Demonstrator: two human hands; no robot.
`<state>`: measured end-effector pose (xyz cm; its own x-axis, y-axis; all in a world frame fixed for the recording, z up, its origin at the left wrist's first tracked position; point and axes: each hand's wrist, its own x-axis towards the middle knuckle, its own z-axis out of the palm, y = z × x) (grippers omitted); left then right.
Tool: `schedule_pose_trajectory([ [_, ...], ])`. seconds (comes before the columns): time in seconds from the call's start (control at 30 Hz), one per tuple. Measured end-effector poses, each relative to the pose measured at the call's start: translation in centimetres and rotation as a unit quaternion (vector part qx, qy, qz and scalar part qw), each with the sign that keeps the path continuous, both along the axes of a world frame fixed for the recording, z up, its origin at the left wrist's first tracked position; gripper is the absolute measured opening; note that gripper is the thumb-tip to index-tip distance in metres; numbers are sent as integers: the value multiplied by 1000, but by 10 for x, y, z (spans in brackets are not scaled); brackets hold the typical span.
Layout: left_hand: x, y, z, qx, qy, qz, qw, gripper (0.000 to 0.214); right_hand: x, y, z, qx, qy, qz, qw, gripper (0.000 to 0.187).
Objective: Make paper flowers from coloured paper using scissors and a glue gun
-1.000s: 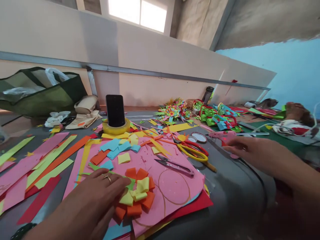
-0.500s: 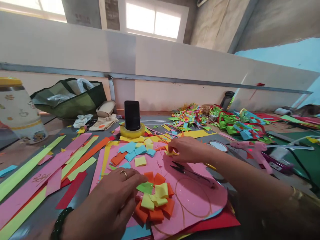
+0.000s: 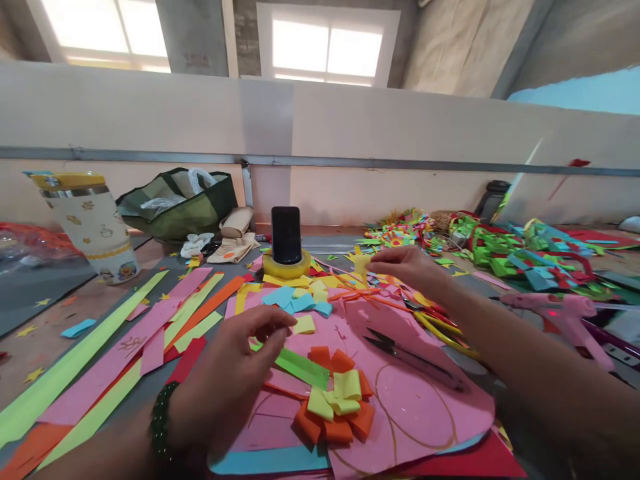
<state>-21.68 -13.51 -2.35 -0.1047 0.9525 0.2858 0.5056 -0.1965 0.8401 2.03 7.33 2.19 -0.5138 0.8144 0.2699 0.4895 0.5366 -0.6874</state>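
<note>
My right hand (image 3: pixel 407 268) pinches a yellow paper piece (image 3: pixel 359 261) with a fringed, star-like edge, raised above the far side of the work pile. My left hand (image 3: pixel 250 350) hovers with loosely curled fingers, a gap between thumb and forefinger, and nothing visible in it. Just below its thumb, a green paper strip (image 3: pixel 303 368) runs to a paper flower (image 3: pixel 337 400) with orange looped petals and pale yellow loops on top. The flower lies on pink paper (image 3: pixel 415 400) marked with drawn curves. Black-bladed scissors (image 3: pixel 415 360) rest there, right of the flower.
A phone (image 3: pixel 287 235) stands in a yellow tape roll (image 3: pixel 287 268) at the back. Long paper strips (image 3: pixel 100 360) cover the left. A tumbler (image 3: pixel 95 227) and a green bag (image 3: pixel 175 213) stand behind. A pink glue gun (image 3: pixel 560 310) lies right, near finished paper decorations (image 3: pixel 545 250).
My right hand has risen and moved away from the pink paper with the yellow piece. My left hand has lifted back from the flower, exposing the green strip. The camera view has shifted left.
</note>
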Motion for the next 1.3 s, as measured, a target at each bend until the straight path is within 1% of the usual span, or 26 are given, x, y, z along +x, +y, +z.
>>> schedule_pose_trajectory([
  [0.07, -3, 5, -1, -12, -74, 3, 997, 21, -3, -7, 5, -7, 57, -16, 998, 35],
  [0.13, -4, 8, -4, -20, -127, -7, 992, 24, -10, -22, 7, -27, 98, -11, 995, 35],
  [0.2, -3, 10, -7, -35, -168, -20, 985, 26, -19, -40, 5, -75, 130, 25, 988, 31],
  [0.3, 4, 10, -9, -83, -215, -42, 972, 34, -37, -64, -6, -154, 168, 102, 968, 23],
  [0.37, 8, 11, -10, -111, -238, -50, 964, 39, -47, -73, -15, -172, 171, 141, 960, 22],
  [0.43, 11, 14, -9, -120, -254, -52, 959, 43, -55, -77, -23, -184, 158, 171, 955, 23],
  [0.5, 12, 16, -9, -113, -252, -44, 960, 37, -59, -80, -28, -200, 139, 196, 950, 23],
  [0.57, 11, 18, -9, -106, -239, -38, 964, 24, -61, -83, -32, -211, 125, 212, 946, 23],
  [0.63, 10, 19, -9, -98, -224, -39, 969, 22, -60, -86, -33, -201, 110, 219, 948, 25],
  [0.7, 8, 19, -9, -89, -214, -42, 972, 22, -59, -87, -32, -174, 99, 220, 955, 24],
  [0.73, 8, 19, -8, -83, -212, -41, 973, 21, -57, -87, -30, -151, 101, 218, 959, 26],
  [0.83, 7, 17, -7, -77, -214, -43, 973, 22, -53, -84, -21, -66, 129, 203, 969, 41],
  [0.9, 9, 15, -6, -98, -223, -65, 968, 25, -50, -85, -14, -33, 134, 209, 968, 37],
  [1.0, 11, 12, -4, -144, -276, -111, 944, 28, -47, -92, -9, -32, 77, 247, 965, 31],
  [1.07, 12, 10, -5, -156, -299, -127, 933, 29, -46, -97, -9, -18, 38, 251, 967, 29],
  [1.2, 10, 10, -5, -140, -271, -121, 944, 27, -46, -104, -14, 33, 39, 260, 964, 26],
  [1.3, 9, 11, -3, -132, -249, -116, 953, 26, -45, -104, -20, 39, 31, 257, 965, 26],
])
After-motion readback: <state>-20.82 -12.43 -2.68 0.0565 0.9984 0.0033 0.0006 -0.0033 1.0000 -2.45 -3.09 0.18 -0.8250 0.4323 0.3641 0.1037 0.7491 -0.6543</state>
